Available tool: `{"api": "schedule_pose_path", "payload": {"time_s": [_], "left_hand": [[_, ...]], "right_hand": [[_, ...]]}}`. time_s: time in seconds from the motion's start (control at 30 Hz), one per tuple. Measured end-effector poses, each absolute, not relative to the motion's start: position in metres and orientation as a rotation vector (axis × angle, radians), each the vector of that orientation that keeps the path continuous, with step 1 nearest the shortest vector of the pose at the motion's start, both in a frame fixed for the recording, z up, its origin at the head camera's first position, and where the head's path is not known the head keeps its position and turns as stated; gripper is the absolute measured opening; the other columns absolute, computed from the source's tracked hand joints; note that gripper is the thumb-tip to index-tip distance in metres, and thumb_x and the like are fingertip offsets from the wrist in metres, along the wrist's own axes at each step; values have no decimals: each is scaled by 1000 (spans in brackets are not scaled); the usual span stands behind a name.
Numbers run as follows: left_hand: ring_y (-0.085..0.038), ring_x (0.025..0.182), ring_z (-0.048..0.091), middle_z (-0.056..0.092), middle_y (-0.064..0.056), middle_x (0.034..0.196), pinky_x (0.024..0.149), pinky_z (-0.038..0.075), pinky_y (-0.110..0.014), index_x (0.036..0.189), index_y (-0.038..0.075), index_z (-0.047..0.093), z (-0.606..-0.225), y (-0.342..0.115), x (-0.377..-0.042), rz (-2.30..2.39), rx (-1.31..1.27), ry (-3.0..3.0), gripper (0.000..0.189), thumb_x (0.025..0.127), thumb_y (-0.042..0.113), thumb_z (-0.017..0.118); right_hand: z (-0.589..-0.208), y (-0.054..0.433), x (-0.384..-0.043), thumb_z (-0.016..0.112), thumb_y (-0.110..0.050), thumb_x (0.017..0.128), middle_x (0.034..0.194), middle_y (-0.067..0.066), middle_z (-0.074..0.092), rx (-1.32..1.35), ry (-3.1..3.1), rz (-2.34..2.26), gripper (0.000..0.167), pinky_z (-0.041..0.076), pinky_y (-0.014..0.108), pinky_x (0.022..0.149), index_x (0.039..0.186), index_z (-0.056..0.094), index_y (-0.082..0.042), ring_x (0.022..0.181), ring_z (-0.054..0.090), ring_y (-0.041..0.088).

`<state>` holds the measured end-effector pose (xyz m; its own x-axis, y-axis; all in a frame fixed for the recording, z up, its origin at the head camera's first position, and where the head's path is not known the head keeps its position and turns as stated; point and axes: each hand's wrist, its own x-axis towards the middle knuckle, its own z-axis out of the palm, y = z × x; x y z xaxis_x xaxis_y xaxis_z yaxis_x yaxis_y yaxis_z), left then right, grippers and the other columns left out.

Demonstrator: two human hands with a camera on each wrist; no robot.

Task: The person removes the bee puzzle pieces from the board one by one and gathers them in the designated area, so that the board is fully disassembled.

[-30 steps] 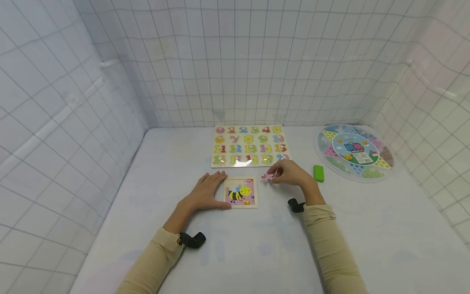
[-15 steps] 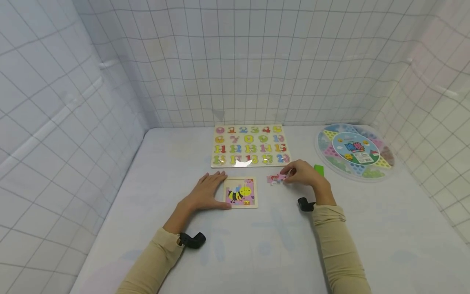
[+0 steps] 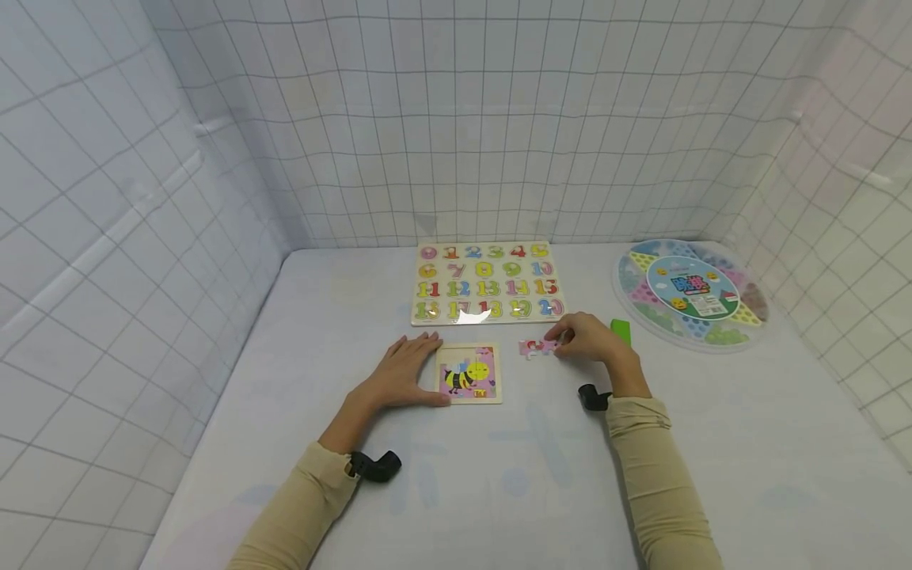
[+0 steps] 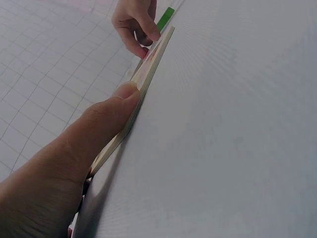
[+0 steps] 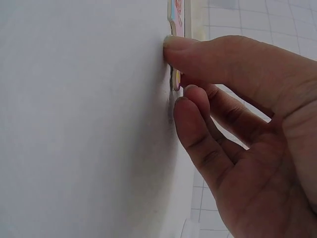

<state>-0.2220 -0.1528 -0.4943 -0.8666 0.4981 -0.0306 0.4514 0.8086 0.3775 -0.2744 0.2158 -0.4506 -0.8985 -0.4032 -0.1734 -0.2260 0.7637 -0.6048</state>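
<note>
A small square wooden jigsaw tray (image 3: 469, 400) with a bee picture lies flat in the middle of the table. Bare wood shows along the upper left inside its frame. My left hand (image 3: 400, 372) rests at the tray's left side, thumb and fingers spread. In the left wrist view that hand's thumb (image 4: 116, 106) presses on the tray's near rim. To the right of the tray, my right hand (image 3: 586, 340) pinches the right end of a pink jigsaw piece (image 3: 530, 349) low over the table. The right wrist view shows thumb and fingertips on the piece (image 5: 176, 15), partly hiding it.
Behind the tray lies a number board (image 3: 488, 285) with a shiny surface. A green block (image 3: 621, 329) sits just beyond my right hand, partly covered by it. A round, colourful game board (image 3: 691, 293) lies at the back right. Grid-patterned walls (image 3: 456, 142) enclose the table.
My right hand has moved right, away from the tray, with the pink jigsaw piece, then stayed nearly still over the last half second. The left hand and tray have held their place.
</note>
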Motion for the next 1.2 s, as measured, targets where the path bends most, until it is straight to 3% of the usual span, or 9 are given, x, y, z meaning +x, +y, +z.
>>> {"api": "schedule_pose_path", "payload": {"time_s": [0.8,1.0,1.2], "left_hand": [[-27,150,23,28,-9,161,125,10,-51,153,12,30,-495,-153,-223,539,758,2869,108,71,70,70],[-27,150,23,28,-9,161,125,11,-51,153,11,30,-494,-153,-223,537,758,2867,108,71,70,70],[-28,150,23,27,-10,161,125,10,-51,153,11,29,-495,-153,-223,538,761,2864,109,71,70,69]], "right_hand": [[-446,209,-273,76,-10,80,110,10,67,-483,2705,-869,31,49,27,71,110,73,-5,91,58,23],[-437,195,-267,76,-13,80,104,10,68,-555,2686,-936,34,49,29,74,112,72,-5,94,56,24],[-438,176,-268,79,-15,79,98,7,67,-569,2671,-919,36,49,27,71,112,71,-4,87,56,20]]}}
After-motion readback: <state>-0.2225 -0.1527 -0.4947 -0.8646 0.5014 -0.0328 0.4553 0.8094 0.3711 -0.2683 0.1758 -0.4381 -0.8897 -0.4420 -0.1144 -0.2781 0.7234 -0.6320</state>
